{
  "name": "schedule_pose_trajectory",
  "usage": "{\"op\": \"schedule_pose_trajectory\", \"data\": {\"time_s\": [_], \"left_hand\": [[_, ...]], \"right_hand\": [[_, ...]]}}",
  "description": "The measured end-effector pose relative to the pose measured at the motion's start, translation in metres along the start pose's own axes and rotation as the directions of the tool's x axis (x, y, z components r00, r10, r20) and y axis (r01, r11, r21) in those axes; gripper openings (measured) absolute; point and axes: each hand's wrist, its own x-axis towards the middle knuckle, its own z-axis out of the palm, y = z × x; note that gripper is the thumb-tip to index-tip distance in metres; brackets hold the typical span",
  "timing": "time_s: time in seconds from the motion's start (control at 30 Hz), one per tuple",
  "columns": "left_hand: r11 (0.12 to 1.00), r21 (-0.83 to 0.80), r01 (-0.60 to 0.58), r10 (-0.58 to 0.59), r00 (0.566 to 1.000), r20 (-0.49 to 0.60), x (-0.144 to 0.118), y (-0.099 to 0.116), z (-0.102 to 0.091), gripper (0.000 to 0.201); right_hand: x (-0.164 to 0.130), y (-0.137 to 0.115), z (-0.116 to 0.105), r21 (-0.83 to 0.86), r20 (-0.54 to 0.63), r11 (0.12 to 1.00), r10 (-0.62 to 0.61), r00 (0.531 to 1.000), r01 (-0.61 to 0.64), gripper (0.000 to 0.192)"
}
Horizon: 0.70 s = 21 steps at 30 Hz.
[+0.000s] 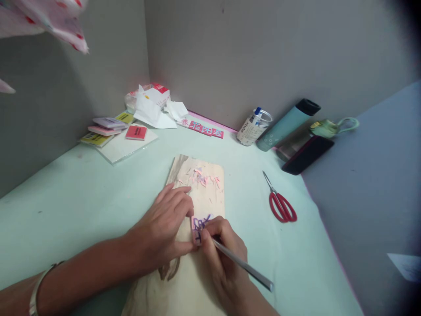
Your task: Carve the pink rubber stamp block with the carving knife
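Note:
A small pink rubber block (196, 224) with purple strokes drawn on it lies on a wooden board (215, 202). My left hand (166, 221) steadies the block's left side, with the thumb at its lower edge and the index finger at its upper corner. In my right hand (225, 252) is a slim metal carving knife (245, 265), gripped like a pen. Its tip is hidden behind my fingers at the right part of the block. Pink shavings (201, 177) are scattered on the board's far end.
Red-handled scissors (282, 206) lie to the right. Behind them are a dark phone (307, 155), a teal bottle (286, 125) and a can (253, 127) holding a pen. Carved pink blocks (205, 128) line the back edge. Coloured blocks (136, 132) and crumpled tissues (148, 109) lie back left.

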Motion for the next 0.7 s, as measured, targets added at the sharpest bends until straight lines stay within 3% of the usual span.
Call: {"op": "schedule_pose_trajectory", "data": {"time_s": [0.7], "left_hand": [[1.0,0.017,-0.012,0.012,1.0,0.01,-0.0002,-0.0009,0.0007,0.028]], "right_hand": [[-0.0048,0.0043,-0.0041,0.077,0.07,0.994,0.068,0.995,-0.073,0.018]]}}
